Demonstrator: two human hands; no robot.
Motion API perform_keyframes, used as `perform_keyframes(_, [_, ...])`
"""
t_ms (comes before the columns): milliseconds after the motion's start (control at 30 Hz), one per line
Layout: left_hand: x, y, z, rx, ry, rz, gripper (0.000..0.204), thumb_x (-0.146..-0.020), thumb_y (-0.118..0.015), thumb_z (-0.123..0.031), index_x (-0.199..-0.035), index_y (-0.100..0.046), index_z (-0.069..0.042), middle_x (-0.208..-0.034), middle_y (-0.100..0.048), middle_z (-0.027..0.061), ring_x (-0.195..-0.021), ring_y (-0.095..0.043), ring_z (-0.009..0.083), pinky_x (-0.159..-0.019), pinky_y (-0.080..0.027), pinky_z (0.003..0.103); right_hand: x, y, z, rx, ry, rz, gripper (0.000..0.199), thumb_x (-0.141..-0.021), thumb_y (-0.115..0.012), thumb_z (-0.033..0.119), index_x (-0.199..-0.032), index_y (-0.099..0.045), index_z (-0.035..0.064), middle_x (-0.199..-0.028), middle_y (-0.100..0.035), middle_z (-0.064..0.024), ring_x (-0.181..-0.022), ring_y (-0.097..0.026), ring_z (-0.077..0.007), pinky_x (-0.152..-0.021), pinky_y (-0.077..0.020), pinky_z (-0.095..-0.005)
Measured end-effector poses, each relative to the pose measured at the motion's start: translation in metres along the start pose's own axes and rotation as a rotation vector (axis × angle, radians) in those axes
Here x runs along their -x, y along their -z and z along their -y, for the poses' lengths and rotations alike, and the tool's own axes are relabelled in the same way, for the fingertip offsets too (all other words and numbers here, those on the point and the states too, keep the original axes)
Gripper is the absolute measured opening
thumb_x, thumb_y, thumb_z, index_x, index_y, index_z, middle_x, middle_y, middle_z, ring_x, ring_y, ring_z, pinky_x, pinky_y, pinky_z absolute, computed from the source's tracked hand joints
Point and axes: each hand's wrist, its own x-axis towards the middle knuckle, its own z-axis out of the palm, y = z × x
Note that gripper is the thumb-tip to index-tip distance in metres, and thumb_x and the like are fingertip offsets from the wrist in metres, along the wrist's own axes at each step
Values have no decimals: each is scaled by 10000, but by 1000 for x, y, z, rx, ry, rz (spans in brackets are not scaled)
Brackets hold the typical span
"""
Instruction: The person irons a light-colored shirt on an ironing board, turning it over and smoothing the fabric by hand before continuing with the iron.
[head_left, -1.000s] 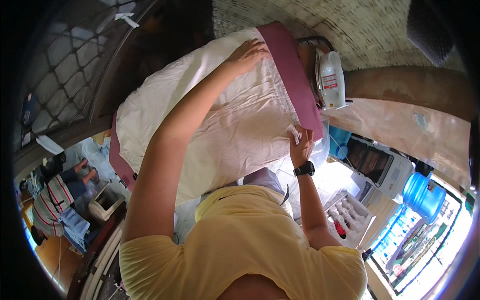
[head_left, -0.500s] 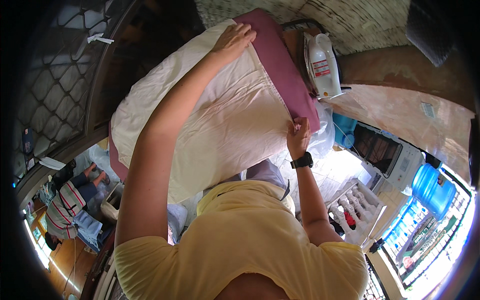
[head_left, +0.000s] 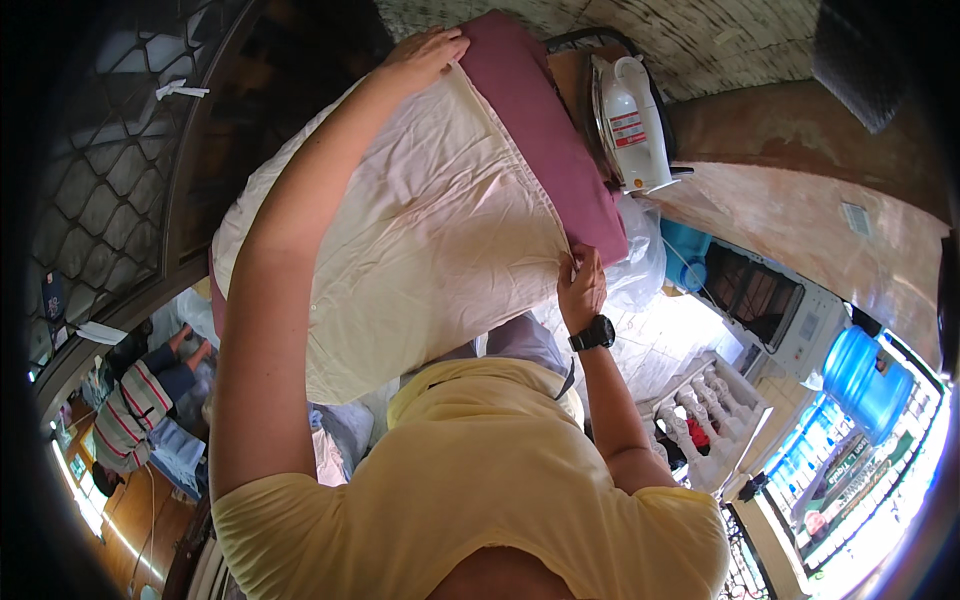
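A wrinkled cream cloth (head_left: 430, 230) with a stitched hem lies over a maroon padded ironing board (head_left: 530, 110). At the cloth's far corner, my left hand (head_left: 428, 56) has its fingers closed on the edge, against the maroon cover. The near right corner is pinched between the thumb and fingers of my right hand (head_left: 582, 290), which wears a black watch (head_left: 594, 333). Between my hands the hem runs fairly straight, and the cloth's near side hangs over the board's edge towards me.
A white iron (head_left: 632, 125) stands at the board's right end. Beyond it are a blue water container (head_left: 686, 255) and a white balustrade (head_left: 700, 405). On the left are a dark lattice door (head_left: 105, 170) and a person in a striped shirt (head_left: 130, 420).
Both my hands have shifted left with the cloth's hem, the left one more. A wider strip of maroon cover shows on the right. The view has also moved slightly.
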Motion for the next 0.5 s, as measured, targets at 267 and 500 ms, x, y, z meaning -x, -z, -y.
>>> perform_keyframes(267, [-15, -22, 1, -227, 55, -348, 386, -928, -657, -215, -1269, -595, -44, -1165, -668, 171, -1108, -643, 300, -904, -543, 403, -5, 14, -21, 23, -54, 78, 109, -908, -640, 102, -961, -558, 53, -744, -663, -157, -695, -653, -398, -613, -490, -479])
perform_keyframes(500, [-3, -42, -82, 362, 345, -679, 465, -828, -682, -37, -1271, -575, -130, -1353, -538, 117, -1238, -532, 330, -1039, -433, 463, -22, 22, -1, 237, 1, -73, 185, -918, -655, 164, -968, -553, 18, -859, -578, -188, -828, -615, -408, -653, -464, -499])
